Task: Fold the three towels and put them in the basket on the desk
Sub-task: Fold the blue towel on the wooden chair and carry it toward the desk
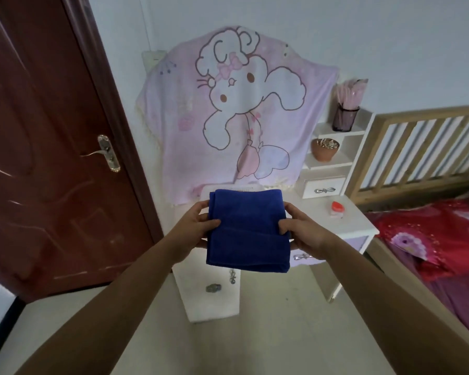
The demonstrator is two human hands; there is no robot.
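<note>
A folded dark blue towel [248,231] is held flat in the air in front of the white desk [344,223]. My left hand [198,226] grips its left edge, thumb on top. My right hand [301,230] grips its right edge, fingers curled over the fold. A thin white rim [228,188] peeks out just behind the towel's far edge; I cannot tell whether it is the basket. No other towels are in view.
A pink cartoon blanket [241,112] hangs over the desk's back. On the desk stand a small drawer unit [324,188], a brown bowl [325,148], a dark pen cup [345,119] and a red-topped object [337,209]. A brown door [52,147] is at left, a bed [439,234] at right.
</note>
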